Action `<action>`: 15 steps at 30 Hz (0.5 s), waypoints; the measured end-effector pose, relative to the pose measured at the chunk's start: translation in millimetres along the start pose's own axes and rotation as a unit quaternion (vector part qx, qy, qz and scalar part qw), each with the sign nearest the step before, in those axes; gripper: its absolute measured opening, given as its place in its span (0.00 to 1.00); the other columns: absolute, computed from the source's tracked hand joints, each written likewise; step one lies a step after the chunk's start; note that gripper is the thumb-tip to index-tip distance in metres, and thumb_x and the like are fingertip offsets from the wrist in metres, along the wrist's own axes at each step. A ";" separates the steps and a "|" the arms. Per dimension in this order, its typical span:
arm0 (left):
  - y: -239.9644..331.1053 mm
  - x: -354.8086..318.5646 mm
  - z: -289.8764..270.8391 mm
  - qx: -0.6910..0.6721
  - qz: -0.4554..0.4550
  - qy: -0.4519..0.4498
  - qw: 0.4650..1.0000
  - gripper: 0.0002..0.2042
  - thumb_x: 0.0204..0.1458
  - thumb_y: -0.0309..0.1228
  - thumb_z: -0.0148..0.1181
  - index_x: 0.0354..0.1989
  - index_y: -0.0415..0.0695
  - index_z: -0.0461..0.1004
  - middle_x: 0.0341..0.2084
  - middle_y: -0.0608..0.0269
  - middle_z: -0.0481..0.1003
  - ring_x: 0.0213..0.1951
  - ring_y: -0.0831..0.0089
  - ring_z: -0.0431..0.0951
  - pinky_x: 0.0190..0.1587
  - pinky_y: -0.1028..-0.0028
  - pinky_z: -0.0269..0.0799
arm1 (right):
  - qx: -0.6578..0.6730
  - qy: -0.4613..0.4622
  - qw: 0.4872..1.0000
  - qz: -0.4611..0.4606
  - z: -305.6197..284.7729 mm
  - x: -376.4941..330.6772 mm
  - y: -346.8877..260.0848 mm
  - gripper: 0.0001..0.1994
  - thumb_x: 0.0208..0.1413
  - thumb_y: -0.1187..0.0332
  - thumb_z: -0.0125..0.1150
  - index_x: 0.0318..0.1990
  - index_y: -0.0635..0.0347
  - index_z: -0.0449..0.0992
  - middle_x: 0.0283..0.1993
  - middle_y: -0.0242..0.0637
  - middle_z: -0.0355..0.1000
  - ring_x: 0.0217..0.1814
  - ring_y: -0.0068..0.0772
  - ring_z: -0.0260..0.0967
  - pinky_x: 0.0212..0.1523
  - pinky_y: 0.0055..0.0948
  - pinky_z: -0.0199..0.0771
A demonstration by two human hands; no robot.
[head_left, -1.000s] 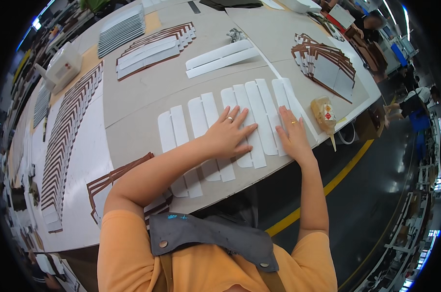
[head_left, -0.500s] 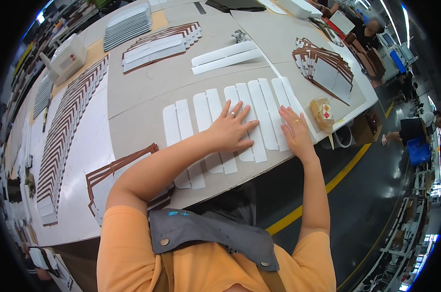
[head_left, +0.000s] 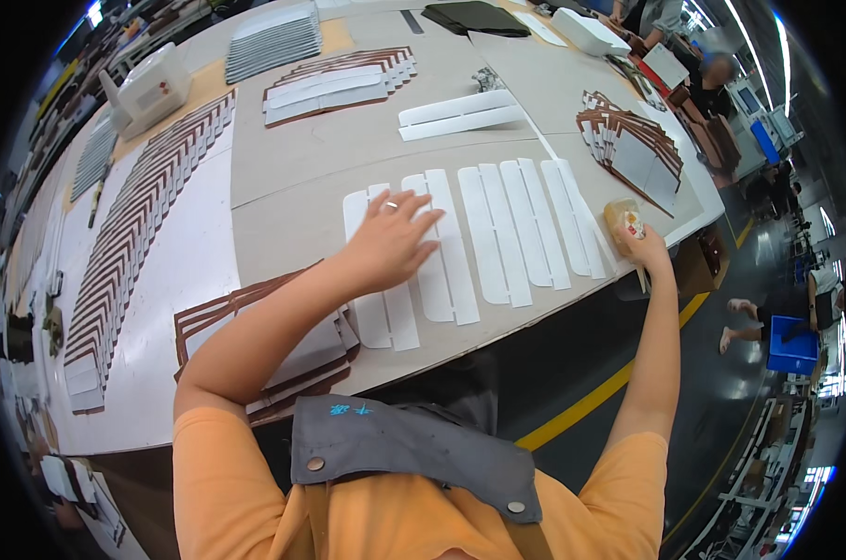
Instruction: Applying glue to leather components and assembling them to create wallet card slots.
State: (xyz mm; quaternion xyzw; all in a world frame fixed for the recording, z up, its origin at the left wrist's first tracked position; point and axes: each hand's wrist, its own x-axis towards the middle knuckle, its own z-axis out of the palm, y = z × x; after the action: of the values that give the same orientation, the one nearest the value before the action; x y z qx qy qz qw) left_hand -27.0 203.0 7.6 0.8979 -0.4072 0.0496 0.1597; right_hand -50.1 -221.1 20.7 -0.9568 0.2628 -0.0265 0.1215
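Observation:
On the table before me lie several white slotted panels point(head_left: 495, 247) in a slanting row, each split lengthwise by a narrow gap. My left hand point(head_left: 393, 241) is over the two leftmost panels, fingers spread, holding nothing; whether it touches them I cannot tell. At the table's right edge my right hand point(head_left: 643, 248) is closed around a yellowish squeeze bottle point(head_left: 616, 217) with a thin nozzle toward me. The hand covers part of the bottle.
Brown-edged white pieces lie in a fan point(head_left: 633, 154), a far stack point(head_left: 339, 86), a long left row point(head_left: 143, 252) and a pile point(head_left: 301, 359) under my left forearm. A white jug point(head_left: 152, 89) stands far left. Beyond the right edge are floor and people.
My right hand has left the panels and moved right to take hold of the squeeze bottle. My left hand has shifted left across the panels. The view has turned slightly.

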 end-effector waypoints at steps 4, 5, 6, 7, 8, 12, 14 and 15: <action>-23.4 -40.5 -18.5 -0.027 -0.055 0.017 0.998 0.16 0.48 0.32 0.49 0.46 0.43 0.63 0.45 0.55 0.63 0.50 0.57 0.59 0.54 0.62 0.48 | 0.079 -0.065 0.995 0.012 -9.5 1.6 -4.0 0.33 0.36 0.44 0.59 0.38 0.71 0.70 0.28 0.43 0.70 0.31 0.30 0.68 0.35 0.27 0.67; -26.4 -49.3 -18.8 -0.025 -0.059 0.028 0.998 0.15 0.47 0.30 0.50 0.45 0.42 0.63 0.44 0.56 0.64 0.48 0.58 0.60 0.53 0.64 0.50 | 0.185 -0.066 0.980 0.039 -11.8 -3.8 -9.9 0.32 0.37 0.43 0.58 0.37 0.68 0.71 0.29 0.40 0.70 0.30 0.28 0.67 0.32 0.24 0.65; -28.9 -55.0 -18.0 -0.025 -0.061 0.029 0.997 0.15 0.47 0.30 0.50 0.45 0.42 0.63 0.44 0.56 0.64 0.48 0.58 0.60 0.53 0.64 0.50 | 0.288 -0.066 0.953 0.067 -12.2 -7.2 -14.8 0.31 0.38 0.41 0.56 0.36 0.65 0.72 0.30 0.37 0.70 0.28 0.25 0.67 0.28 0.21 0.64; -30.1 -58.4 -16.6 -0.040 -0.062 0.030 0.997 0.15 0.47 0.30 0.50 0.44 0.42 0.64 0.44 0.56 0.64 0.48 0.58 0.60 0.52 0.64 0.50 | 0.425 -0.055 0.899 0.087 -5.1 -7.9 -10.9 0.30 0.42 0.41 0.54 0.41 0.60 0.69 0.31 0.33 0.69 0.26 0.21 0.64 0.25 0.19 0.60; -31.7 -63.3 -14.8 -0.053 -0.069 0.030 0.996 0.15 0.47 0.30 0.50 0.44 0.42 0.64 0.43 0.56 0.64 0.48 0.59 0.60 0.51 0.64 0.51 | 0.425 -0.056 0.899 0.087 -2.5 -16.7 -30.2 0.30 0.42 0.41 0.54 0.41 0.60 0.69 0.31 0.33 0.69 0.26 0.21 0.64 0.25 0.19 0.60; -37.4 -74.0 -4.7 -0.076 -0.068 0.053 0.993 0.14 0.46 0.30 0.51 0.42 0.42 0.65 0.43 0.57 0.64 0.48 0.60 0.61 0.51 0.65 0.51 | 0.744 -0.183 0.641 -0.049 18.6 -40.7 -93.1 0.23 0.48 0.47 0.52 0.44 0.52 0.65 0.35 0.31 0.68 0.22 0.21 0.60 0.21 0.18 0.59; -37.8 -77.4 -5.3 -0.060 -0.056 0.081 0.993 0.13 0.46 0.30 0.51 0.41 0.42 0.65 0.43 0.58 0.65 0.48 0.60 0.61 0.51 0.65 0.51 | 0.750 -0.208 0.624 -0.063 21.1 -61.8 -133.7 0.21 0.45 0.50 0.57 0.41 0.52 0.65 0.33 0.30 0.67 0.22 0.21 0.60 0.21 0.18 0.59; -38.6 -77.7 -4.7 -0.062 -0.058 0.081 0.993 0.13 0.46 0.30 0.51 0.41 0.42 0.65 0.43 0.58 0.65 0.48 0.60 0.61 0.51 0.65 0.51 | 0.758 -0.203 0.616 -0.067 22.2 -69.9 -152.0 0.20 0.45 0.51 0.58 0.41 0.53 0.65 0.32 0.30 0.66 0.22 0.22 0.60 0.21 0.18 0.59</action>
State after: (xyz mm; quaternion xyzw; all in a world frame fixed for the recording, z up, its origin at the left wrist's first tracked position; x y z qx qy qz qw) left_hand -49.5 283.9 -14.5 0.9016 -0.3422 0.0878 0.2498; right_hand -32.3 -54.1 37.5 -0.5203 0.0529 -0.0294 0.8519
